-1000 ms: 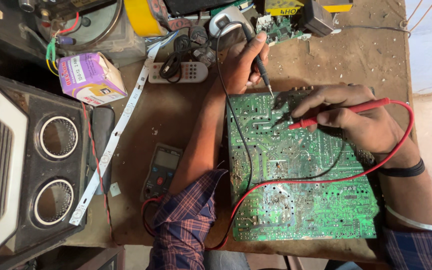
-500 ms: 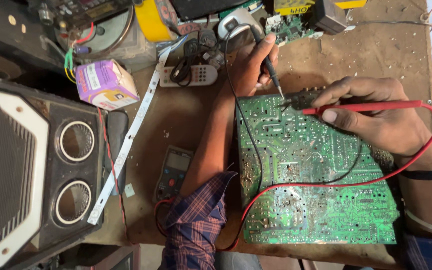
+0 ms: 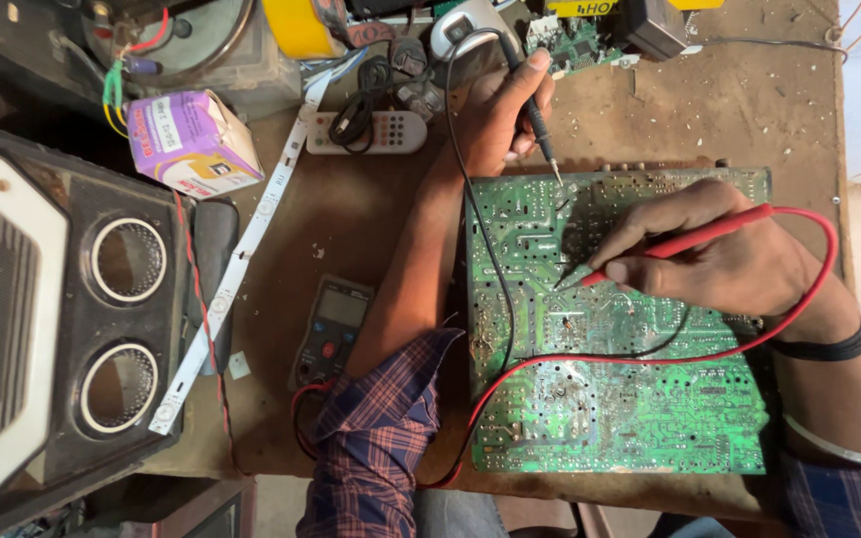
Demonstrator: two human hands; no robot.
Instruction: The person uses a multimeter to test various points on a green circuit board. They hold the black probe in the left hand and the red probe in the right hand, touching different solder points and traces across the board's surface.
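Probes [image 3: 685, 242] in hand [image 3: 719, 261] touching board [image 3: 630, 399].

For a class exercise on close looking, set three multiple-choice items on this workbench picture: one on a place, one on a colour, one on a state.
1. Where does the meter lie?
A. on top of the circuit board
B. on the table, between the speaker and the circuit board
C. inside the purple box

2. What colour is the probe in the right hand?
A. red
B. yellow
C. blue

3. How does the black probe in the left hand stand?
A. lying loose on the table
B. plugged into the remote
C. tip down at the far edge of the circuit board

Answers:
1. B, it lies on bare wood with the speaker on one side and the board on the other.
2. A, the red probe and its lead are red.
3. C, its tip meets the board's far edge.
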